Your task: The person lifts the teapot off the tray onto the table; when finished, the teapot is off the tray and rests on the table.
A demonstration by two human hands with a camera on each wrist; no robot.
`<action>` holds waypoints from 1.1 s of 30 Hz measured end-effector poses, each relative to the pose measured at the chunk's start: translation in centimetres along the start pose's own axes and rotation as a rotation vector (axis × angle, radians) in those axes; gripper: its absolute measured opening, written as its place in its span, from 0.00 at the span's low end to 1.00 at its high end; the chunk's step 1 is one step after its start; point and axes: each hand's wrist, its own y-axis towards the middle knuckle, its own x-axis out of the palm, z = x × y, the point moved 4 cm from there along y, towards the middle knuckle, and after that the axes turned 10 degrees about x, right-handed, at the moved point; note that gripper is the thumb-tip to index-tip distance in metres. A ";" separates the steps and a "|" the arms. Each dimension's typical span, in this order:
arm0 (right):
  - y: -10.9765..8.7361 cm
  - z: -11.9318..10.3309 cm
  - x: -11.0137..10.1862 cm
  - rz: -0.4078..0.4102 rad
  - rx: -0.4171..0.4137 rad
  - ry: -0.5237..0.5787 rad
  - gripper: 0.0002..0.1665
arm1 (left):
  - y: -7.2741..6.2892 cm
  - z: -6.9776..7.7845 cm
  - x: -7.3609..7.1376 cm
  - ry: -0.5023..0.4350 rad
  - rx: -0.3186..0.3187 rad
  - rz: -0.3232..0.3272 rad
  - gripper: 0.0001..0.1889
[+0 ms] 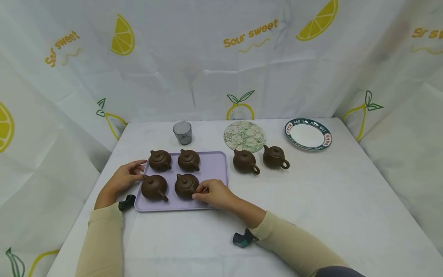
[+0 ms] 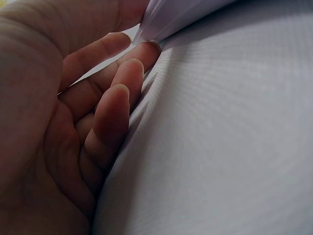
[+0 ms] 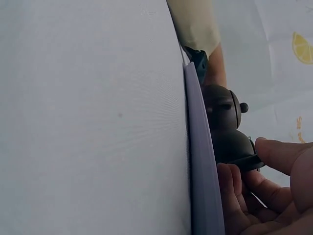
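"Left?"

"With left hand [image 1: 124,179], loosely extended, touches lilac tray [image 1: 212,165] at edge."

"Next?"

"Pinches near-right teapot [image 1: 185,185] of four on tray, between thumb and fingers of right hand [image 1: 216,193]."

"Farther right?"

"Two teapots [image 1: 243,161] on desk [image 1: 311,192]."

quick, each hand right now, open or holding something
Left hand: open, resting against the left edge of the purple tray.
Right hand: closed, pinching the handle of the front-right teapot on the tray.

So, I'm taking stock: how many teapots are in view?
6. On the lilac tray: back-left teapot, back-right teapot, front-left teapot, front-right teapot. Right of the tray: nearer teapot, farther teapot. None seems hidden.
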 end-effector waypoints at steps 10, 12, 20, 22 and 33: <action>-1.0 0.4 -0.5 0.088 0.063 0.048 0.06 | 0.4 -2.7 0.0 0.009 0.015 -0.002 0.33; -1.2 0.6 -0.9 0.111 0.060 0.044 0.06 | 0.3 -1.7 0.0 0.020 0.014 -0.011 0.32; -2.6 1.8 -3.3 0.143 0.084 0.120 0.07 | 0.4 -3.7 0.0 0.028 0.022 0.001 0.33; -3.0 2.0 -4.0 0.151 0.089 0.149 0.07 | 0.3 -3.8 -0.1 0.032 0.025 0.003 0.33; -5.4 2.9 -9.3 0.222 0.128 0.271 0.07 | 0.3 -3.3 -0.1 0.040 0.022 0.000 0.32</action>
